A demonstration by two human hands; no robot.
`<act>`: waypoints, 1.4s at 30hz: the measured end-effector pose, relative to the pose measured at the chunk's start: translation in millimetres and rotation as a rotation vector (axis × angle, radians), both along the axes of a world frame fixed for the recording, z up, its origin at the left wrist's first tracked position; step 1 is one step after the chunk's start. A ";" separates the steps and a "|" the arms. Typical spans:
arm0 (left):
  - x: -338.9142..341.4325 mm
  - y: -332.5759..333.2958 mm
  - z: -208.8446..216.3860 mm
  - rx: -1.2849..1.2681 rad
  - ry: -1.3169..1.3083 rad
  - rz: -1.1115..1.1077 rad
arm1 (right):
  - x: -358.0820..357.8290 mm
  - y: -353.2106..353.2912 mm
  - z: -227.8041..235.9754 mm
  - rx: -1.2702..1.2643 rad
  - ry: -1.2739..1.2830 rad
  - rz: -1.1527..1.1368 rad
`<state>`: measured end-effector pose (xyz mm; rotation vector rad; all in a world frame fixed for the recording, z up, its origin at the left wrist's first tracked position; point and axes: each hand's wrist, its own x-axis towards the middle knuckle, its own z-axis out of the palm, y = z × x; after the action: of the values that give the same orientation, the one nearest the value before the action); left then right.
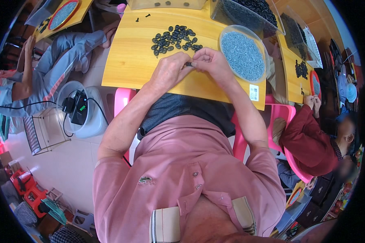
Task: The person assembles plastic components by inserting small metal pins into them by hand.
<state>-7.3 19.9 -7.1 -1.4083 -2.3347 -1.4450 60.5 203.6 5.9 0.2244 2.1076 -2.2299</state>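
Left hand (168,69) and right hand (215,67) both pinching a small black piece (189,64), right between their fingertips. Loose black oval plastic-looking pieces (173,39) lie just beyond.

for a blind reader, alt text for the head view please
A person's left hand and right hand hold a small dark part between them above a yellow table. Black oval pieces lie clustered beyond, and a round tub of silvery metal pieces sits to the right.
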 end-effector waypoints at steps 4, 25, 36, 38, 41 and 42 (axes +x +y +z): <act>-3.0 3.2 -2.3 0.003 -0.018 0.010 | -2.0 2.3 4.9 -0.014 -0.009 -0.016; -9.5 3.7 -1.1 0.082 -0.420 0.194 | -94.2 32.5 108.1 0.257 0.470 -0.272; -25.7 3.7 -2.4 0.677 -0.897 0.212 | -62.9 17.6 60.1 1.099 0.224 -0.090; -24.2 3.0 -0.1 0.693 -0.921 0.218 | -59.8 17.9 46.8 1.097 0.210 -0.091; -22.8 2.8 -0.7 0.734 -0.953 0.221 | -68.8 13.9 36.6 1.208 0.180 -0.030; -21.9 2.9 -2.3 0.707 -0.941 0.209 | -71.4 9.8 35.7 1.225 0.135 -0.022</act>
<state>-29.2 22.9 -9.4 -0.2918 -1.7863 -2.8427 -10.9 213.4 41.6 0.1292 3.2031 -0.6657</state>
